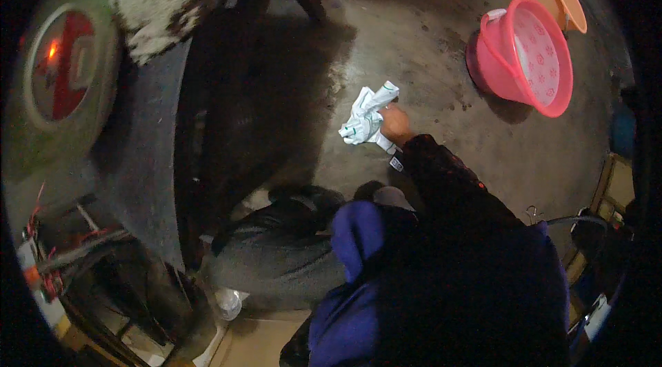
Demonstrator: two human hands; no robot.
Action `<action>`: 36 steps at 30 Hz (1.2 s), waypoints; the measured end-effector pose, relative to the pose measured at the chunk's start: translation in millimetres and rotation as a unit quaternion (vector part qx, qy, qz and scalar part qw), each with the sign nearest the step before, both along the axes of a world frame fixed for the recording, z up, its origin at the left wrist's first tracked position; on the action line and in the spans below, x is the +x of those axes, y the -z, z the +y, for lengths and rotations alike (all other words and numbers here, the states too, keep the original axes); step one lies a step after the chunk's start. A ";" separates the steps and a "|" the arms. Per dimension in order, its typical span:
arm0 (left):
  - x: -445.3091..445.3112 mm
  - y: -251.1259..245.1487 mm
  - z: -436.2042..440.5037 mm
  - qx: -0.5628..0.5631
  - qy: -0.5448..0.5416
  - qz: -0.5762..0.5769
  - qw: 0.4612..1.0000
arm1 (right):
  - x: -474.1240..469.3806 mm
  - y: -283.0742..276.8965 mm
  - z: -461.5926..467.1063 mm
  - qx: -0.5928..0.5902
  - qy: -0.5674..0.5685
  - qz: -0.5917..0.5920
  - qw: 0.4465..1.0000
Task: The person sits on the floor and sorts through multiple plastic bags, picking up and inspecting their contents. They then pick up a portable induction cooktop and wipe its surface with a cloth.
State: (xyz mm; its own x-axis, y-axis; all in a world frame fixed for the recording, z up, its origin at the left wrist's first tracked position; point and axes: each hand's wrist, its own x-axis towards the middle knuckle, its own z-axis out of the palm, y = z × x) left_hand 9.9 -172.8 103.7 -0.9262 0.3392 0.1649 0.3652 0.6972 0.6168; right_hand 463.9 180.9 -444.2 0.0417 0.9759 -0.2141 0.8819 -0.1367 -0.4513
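Observation:
My right hand point(396, 125) grips a crumpled white cloth point(364, 120) with thin green stripes, on or just above the concrete floor point(439, 165). Folds of the cloth stick out past the fingers on the far and left sides. Close under the wrist is a small tag point(396, 162) with a printed code. My left hand is out of view. To the right of the cloth, a pink plastic bucket point(494, 64) leans so that its flower-patterned inside shows. Behind that stands an orange plastic bucket point(549, 1).
On the left runs a dark tabletop point(147, 108) with a whitish, rough-surfaced heap point(158, 0) at its far end. Beyond its edge is an oval framed surface point(61, 64) with red areas and a glowing light. Tangled cables point(51, 263) lie at lower left.

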 end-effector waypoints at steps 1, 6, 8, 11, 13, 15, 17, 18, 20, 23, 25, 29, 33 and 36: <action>2.5 4.0 -3.2 0.033 -0.009 0.009 0.999 | -1.1 -13.6 -0.9 0.033 -0.009 0.039 0.999; 13.9 29.7 12.4 0.054 0.095 0.076 0.991 | 3.4 -133.7 1.8 0.183 -0.080 0.150 0.968; 30.5 28.7 17.1 0.036 0.107 0.127 0.985 | 0.1 -212.1 3.7 0.241 -0.168 0.141 0.945; 55.5 17.8 36.0 0.053 0.344 0.032 0.937 | -37.6 -337.6 -2.9 0.334 -0.310 0.207 0.866; 83.9 14.0 47.5 0.024 0.425 0.156 0.891 | -86.5 -405.1 -23.8 0.359 -0.380 0.202 0.828; 101.2 10.5 60.9 0.008 0.524 0.259 0.811 | -142.2 -458.1 -45.9 0.425 -0.471 0.230 0.738; 102.6 19.1 70.9 -0.015 0.504 0.270 0.820 | -206.7 -483.5 -73.4 0.435 -0.536 0.278 0.668; 93.7 22.9 74.6 0.015 0.472 0.291 0.832 | -238.6 -490.3 -86.6 0.440 -0.560 0.340 0.615; 74.8 33.2 65.5 0.049 0.395 0.273 0.876 | -290.8 -497.9 -109.2 0.450 -0.607 0.306 0.579; 63.3 59.3 7.9 0.163 0.316 0.128 0.926 | -353.4 -476.9 -192.6 0.020 -0.547 0.611 0.572; 47.7 81.8 -18.6 0.168 0.238 0.170 0.941 | -379.1 -459.2 -229.4 -0.061 -0.533 0.564 0.627; 23.3 130.2 -55.9 0.190 0.127 0.148 0.962 | -414.5 -415.1 -273.3 -0.213 -0.531 0.574 0.585; -14.4 150.0 -63.9 0.254 0.055 0.059 0.964 | -443.9 -361.7 -240.1 -0.346 -0.588 0.567 0.461; -56.8 141.8 -74.9 0.297 -0.021 0.093 0.950 | -480.3 -302.2 -173.3 -0.030 -0.560 0.396 0.727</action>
State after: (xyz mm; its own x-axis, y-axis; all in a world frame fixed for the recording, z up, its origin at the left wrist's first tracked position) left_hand -46.9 -247.7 -38.2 -0.8731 0.0985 0.4774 0.4855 0.2625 0.8339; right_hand -16.4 7.5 -142.0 -0.9313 0.2913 0.2188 -0.0781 0.4268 -0.9009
